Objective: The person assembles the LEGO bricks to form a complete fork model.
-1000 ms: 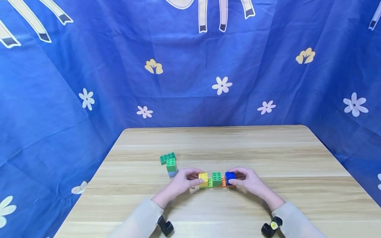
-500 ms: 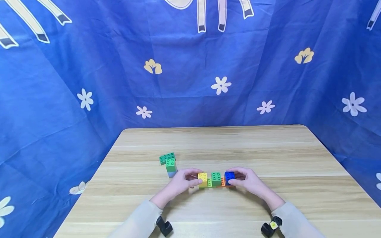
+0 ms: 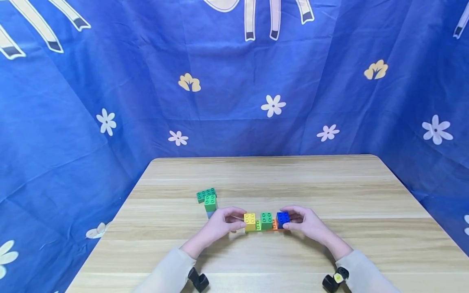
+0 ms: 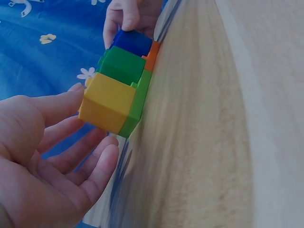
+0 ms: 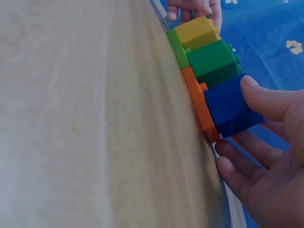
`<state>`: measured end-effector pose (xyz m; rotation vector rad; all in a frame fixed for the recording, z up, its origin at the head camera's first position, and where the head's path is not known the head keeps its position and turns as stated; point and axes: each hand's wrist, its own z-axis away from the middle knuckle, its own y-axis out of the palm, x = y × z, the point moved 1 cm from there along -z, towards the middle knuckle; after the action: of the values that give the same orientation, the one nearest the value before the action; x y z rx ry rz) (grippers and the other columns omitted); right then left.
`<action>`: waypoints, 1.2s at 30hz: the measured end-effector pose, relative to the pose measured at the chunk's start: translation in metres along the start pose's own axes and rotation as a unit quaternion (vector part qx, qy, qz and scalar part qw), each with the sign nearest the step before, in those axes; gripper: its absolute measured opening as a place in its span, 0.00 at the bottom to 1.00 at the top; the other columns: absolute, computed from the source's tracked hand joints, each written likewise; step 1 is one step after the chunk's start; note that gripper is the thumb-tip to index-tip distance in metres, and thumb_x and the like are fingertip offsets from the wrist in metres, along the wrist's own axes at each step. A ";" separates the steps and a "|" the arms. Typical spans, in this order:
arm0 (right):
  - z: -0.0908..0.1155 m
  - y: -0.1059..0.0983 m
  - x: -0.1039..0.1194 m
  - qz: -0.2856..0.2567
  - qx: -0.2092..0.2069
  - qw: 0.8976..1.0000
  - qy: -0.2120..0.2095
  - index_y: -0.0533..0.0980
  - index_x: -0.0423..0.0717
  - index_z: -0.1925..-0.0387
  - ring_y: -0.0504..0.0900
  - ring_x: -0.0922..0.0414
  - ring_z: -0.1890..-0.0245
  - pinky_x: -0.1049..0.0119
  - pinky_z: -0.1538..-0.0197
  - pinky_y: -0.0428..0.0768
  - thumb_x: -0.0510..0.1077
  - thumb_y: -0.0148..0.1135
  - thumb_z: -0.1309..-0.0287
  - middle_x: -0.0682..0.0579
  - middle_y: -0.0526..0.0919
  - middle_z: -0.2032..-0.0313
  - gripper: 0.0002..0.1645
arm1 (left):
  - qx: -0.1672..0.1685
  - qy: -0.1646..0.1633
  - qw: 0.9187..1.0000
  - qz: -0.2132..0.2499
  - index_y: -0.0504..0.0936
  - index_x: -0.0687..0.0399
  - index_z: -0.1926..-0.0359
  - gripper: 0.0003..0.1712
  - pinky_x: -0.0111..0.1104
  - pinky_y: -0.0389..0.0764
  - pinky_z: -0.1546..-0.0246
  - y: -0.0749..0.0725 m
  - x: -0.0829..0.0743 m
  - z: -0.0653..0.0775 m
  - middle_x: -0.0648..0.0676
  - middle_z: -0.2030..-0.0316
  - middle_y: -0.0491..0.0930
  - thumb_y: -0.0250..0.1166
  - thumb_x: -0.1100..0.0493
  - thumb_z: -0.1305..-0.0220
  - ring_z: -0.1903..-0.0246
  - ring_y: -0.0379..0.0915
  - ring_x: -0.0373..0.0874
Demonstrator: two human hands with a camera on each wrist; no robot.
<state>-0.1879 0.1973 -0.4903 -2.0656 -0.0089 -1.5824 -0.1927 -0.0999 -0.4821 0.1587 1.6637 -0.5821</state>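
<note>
A low row of toy building bricks lies across the table in front of me. Its base is a lime brick (image 4: 137, 104) on the left and an orange brick (image 5: 197, 107) on the right. On top sit a yellow brick (image 3: 250, 219), a green brick (image 3: 266, 219) spanning the base joint, and a blue brick (image 3: 283, 218). My left hand (image 3: 220, 224) is at the yellow end, fingers spread loosely and the thumb tip right at the brick's edge. At the other end, my right hand (image 3: 307, 222) holds the blue brick between thumb and fingers.
Behind my left hand stands a small stack, a green brick (image 3: 210, 202) on a light blue brick (image 3: 210, 214) partly covered by the hand. A longer dark green brick (image 3: 206, 194) lies just beyond. Blue patterned cloth (image 3: 234, 89) hangs behind the wooden table (image 3: 329, 179).
My left hand has drawn slightly left, its thumb coming off the yellow brick's front face and covering more of the light blue brick. My right hand has barely moved; the row stays in place.
</note>
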 end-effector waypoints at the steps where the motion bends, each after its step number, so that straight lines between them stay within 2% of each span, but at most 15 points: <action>1: 0.000 0.000 0.000 0.001 0.001 1.000 0.001 0.72 0.38 0.45 0.77 0.48 0.56 0.67 0.54 0.77 0.44 0.69 0.50 0.43 0.79 0.55 0.30 | 0.000 0.000 1.000 0.003 0.76 0.61 0.48 0.23 0.41 0.82 0.64 0.000 0.000 0.001 0.59 0.55 0.79 0.68 0.60 0.45 0.60 0.77 0.49; 4: 0.000 0.000 0.000 0.004 0.001 1.000 0.004 0.72 0.39 0.46 0.77 0.48 0.56 0.67 0.54 0.77 0.44 0.68 0.49 0.44 0.79 0.55 0.29 | 0.004 0.001 1.000 0.005 0.75 0.64 0.48 0.22 0.44 0.81 0.63 -0.001 -0.006 0.004 0.62 0.54 0.79 0.67 0.63 0.44 0.59 0.77 0.51; 8: 0.000 0.000 0.000 0.005 0.000 1.000 0.006 0.73 0.40 0.46 0.77 0.49 0.56 0.66 0.54 0.77 0.45 0.68 0.49 0.44 0.79 0.56 0.29 | 0.006 0.002 1.000 0.002 0.74 0.68 0.48 0.21 0.49 0.80 0.61 0.000 -0.024 0.010 0.65 0.54 0.78 0.65 0.66 0.43 0.59 0.77 0.53; 10: 0.000 0.000 0.000 0.005 0.000 1.000 0.004 0.73 0.40 0.46 0.77 0.49 0.57 0.66 0.54 0.77 0.45 0.68 0.50 0.44 0.79 0.56 0.28 | 0.002 0.000 1.000 0.003 0.74 0.68 0.48 0.21 0.49 0.80 0.61 -0.001 -0.024 0.010 0.65 0.54 0.77 0.65 0.66 0.44 0.58 0.76 0.53; 14: 0.000 0.000 -0.001 0.006 0.002 1.000 -0.002 0.73 0.39 0.46 0.78 0.50 0.58 0.66 0.54 0.78 0.44 0.68 0.50 0.44 0.80 0.56 0.29 | -0.002 -0.004 1.000 0.006 0.75 0.66 0.47 0.24 0.45 0.81 0.62 -0.007 -0.013 0.008 0.62 0.53 0.78 0.67 0.59 0.44 0.58 0.77 0.52; 15: 0.000 0.000 -0.001 0.007 0.001 1.000 -0.002 0.73 0.39 0.46 0.78 0.51 0.58 0.66 0.54 0.78 0.44 0.69 0.50 0.44 0.80 0.56 0.29 | -0.002 -0.003 1.000 0.006 0.75 0.65 0.47 0.25 0.44 0.81 0.62 -0.010 -0.011 0.008 0.62 0.53 0.78 0.68 0.58 0.45 0.58 0.77 0.52; 19: 0.000 0.000 -0.001 0.011 0.001 1.000 0.001 0.73 0.40 0.46 0.78 0.52 0.58 0.66 0.54 0.77 0.44 0.69 0.50 0.45 0.80 0.56 0.28 | -0.003 0.010 1.000 0.000 0.75 0.64 0.47 0.24 0.38 0.80 0.57 -0.022 -0.019 0.014 0.59 0.52 0.78 0.67 0.58 0.43 0.57 0.77 0.51; 22: 0.001 0.000 -0.002 0.012 0.001 1.000 0.001 0.73 0.41 0.46 0.78 0.51 0.57 0.66 0.54 0.77 0.44 0.68 0.50 0.45 0.80 0.56 0.28 | 0.001 0.036 0.999 -0.006 0.76 0.61 0.47 0.22 0.35 0.78 0.54 -0.035 -0.028 0.019 0.57 0.51 0.78 0.66 0.59 0.42 0.55 0.76 0.51; 27: 0.001 0.001 -0.002 0.012 0.000 1.000 -0.001 0.74 0.42 0.47 0.77 0.50 0.57 0.67 0.54 0.77 0.44 0.68 0.49 0.46 0.80 0.57 0.27 | 0.006 0.081 0.997 -0.011 0.76 0.58 0.47 0.20 0.37 0.79 0.55 -0.059 -0.036 0.028 0.58 0.51 0.78 0.65 0.59 0.40 0.54 0.75 0.51; 29: 0.001 0.001 -0.002 0.012 -0.001 1.000 -0.001 0.74 0.42 0.47 0.77 0.50 0.57 0.67 0.55 0.77 0.44 0.68 0.49 0.46 0.80 0.57 0.27 | -0.012 0.086 0.996 -0.009 0.76 0.57 0.47 0.20 0.37 0.79 0.55 -0.070 -0.036 0.031 0.58 0.51 0.78 0.65 0.60 0.40 0.54 0.75 0.51; 31: 0.001 0.001 -0.001 0.009 0.000 1.000 -0.001 0.74 0.41 0.47 0.78 0.50 0.57 0.67 0.54 0.77 0.44 0.68 0.50 0.46 0.80 0.57 0.27 | -0.045 0.082 0.996 0.001 0.77 0.57 0.48 0.20 0.39 0.79 0.56 -0.080 -0.035 0.034 0.58 0.51 0.78 0.65 0.60 0.41 0.55 0.76 0.51; 34: 0.001 0.001 -0.001 0.006 0.001 1.000 -0.001 0.74 0.40 0.47 0.78 0.50 0.57 0.67 0.54 0.77 0.43 0.68 0.49 0.45 0.80 0.57 0.27 | -0.110 0.071 0.991 0.003 0.77 0.59 0.48 0.20 0.38 0.80 0.57 -0.096 -0.030 0.035 0.59 0.52 0.79 0.65 0.58 0.41 0.56 0.77 0.47; 36: 0.001 0.001 0.001 0.005 0.001 1.000 0.001 0.74 0.40 0.47 0.78 0.50 0.57 0.67 0.54 0.77 0.42 0.68 0.49 0.46 0.80 0.57 0.27 | -0.153 0.063 0.986 0.002 0.76 0.62 0.48 0.21 0.36 0.80 0.59 -0.104 -0.024 0.034 0.62 0.52 0.78 0.65 0.57 0.40 0.58 0.77 0.44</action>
<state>-0.1866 0.1962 -0.4903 -2.0594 0.0016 -1.5789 -0.2025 -0.1997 -0.4321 -0.0255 1.8532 -0.3110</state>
